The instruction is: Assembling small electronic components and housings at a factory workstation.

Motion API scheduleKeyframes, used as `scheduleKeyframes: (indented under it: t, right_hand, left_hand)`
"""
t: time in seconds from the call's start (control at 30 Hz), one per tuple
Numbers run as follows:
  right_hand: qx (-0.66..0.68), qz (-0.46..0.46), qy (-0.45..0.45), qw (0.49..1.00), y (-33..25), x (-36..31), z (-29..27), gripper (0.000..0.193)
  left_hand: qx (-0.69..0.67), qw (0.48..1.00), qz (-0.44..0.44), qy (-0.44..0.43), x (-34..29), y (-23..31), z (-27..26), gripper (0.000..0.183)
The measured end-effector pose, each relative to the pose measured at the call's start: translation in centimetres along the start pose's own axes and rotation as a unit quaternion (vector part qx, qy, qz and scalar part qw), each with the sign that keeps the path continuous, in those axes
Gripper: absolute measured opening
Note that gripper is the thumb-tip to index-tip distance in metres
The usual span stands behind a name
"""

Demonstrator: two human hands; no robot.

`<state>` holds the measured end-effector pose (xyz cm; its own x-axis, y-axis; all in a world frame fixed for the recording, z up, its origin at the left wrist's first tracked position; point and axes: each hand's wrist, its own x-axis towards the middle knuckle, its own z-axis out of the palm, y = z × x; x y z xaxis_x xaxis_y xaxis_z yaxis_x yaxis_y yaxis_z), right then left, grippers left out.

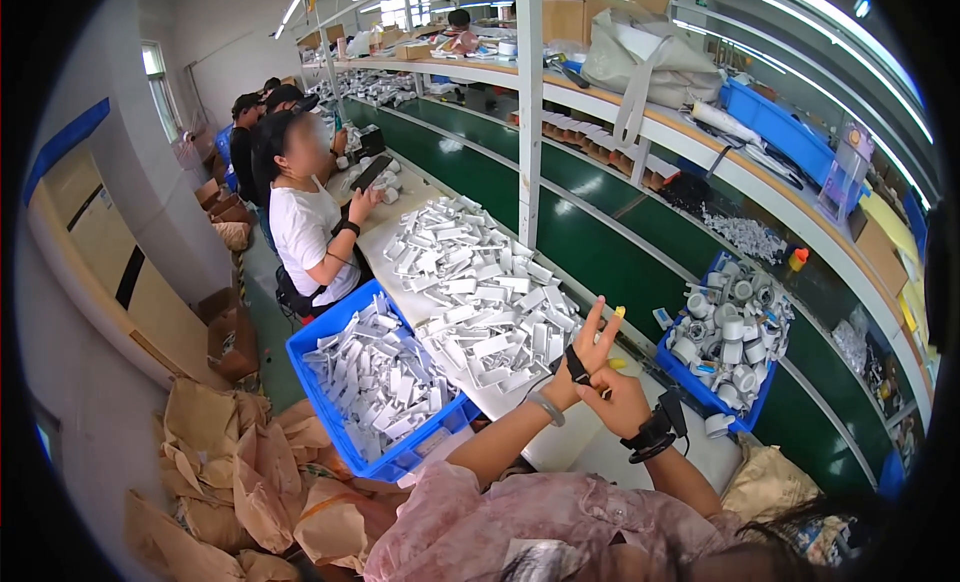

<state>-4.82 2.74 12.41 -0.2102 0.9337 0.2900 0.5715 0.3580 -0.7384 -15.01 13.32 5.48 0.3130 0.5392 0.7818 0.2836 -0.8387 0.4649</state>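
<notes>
Green conveyor belt (590, 244), running lengthwise beside the white bench (560, 444). On the bench lies a broad heap of white elongated parts (490, 292), their long axes turned in many directions. A blue bin (326, 407) of similar parts adjoins the bench's left edge; a smaller blue bin (688, 383) of white round parts stands at right. At the near end of the heap, the left hand (594, 354) points up and away from the body, two extended fingers spread in a V. The right hand (617, 400) lies against the left wrist, its fingers bent; whether they pinch the black strap (576, 365) there cannot be told. The strap encircles that wrist, its visible length slanting from upper left to lower right, across the forearm's axis. A small yellow cover (619, 313) caps one left fingertip.
</notes>
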Motion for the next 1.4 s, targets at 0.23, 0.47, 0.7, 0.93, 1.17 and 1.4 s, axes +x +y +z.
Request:
scheduleKeyframes:
  t: [0.23, 0.47, 0.7, 0.93, 1.17, 1.4]
  right_hand:
    - [0.047, 0.004, 0.004, 0.999, -1.1, -0.1, -0.9, 0.020]
    - [-0.049, -0.086, 0.097, 0.990, -2.7, 0.1, 0.1, 0.017]
    - [-0.007, 0.036, -0.007, 0.999, -1.3, -2.5, 1.1, 0.017]
    - [0.173, 0.093, -0.117, 0.974, 1.9, -4.9, 0.8, 0.011]
    - [0.227, 0.191, -0.152, 0.943, 5.4, -8.5, -2.0, 0.011]
    - [0.266, 0.244, -0.146, 0.921, 6.5, -13.8, -2.8, 0.014]
  left_hand:
    - [0.050, 0.992, -0.042, 0.110, 2.6, 1.7, 1.1, 0.079]
    - [-0.589, 0.785, -0.186, 0.050, 3.2, 1.1, 3.3, 0.053]
    - [-0.901, 0.369, -0.211, 0.085, 2.3, 0.3, 0.2, 0.039]
    - [-0.758, 0.475, -0.437, -0.094, -2.8, 2.4, 1.2, 0.034]
    - [0.119, 0.878, -0.182, -0.427, -3.4, 3.3, -1.0, 0.024]
    - [-0.666, 0.387, -0.564, -0.298, -6.4, 3.5, 2.4, 0.040]
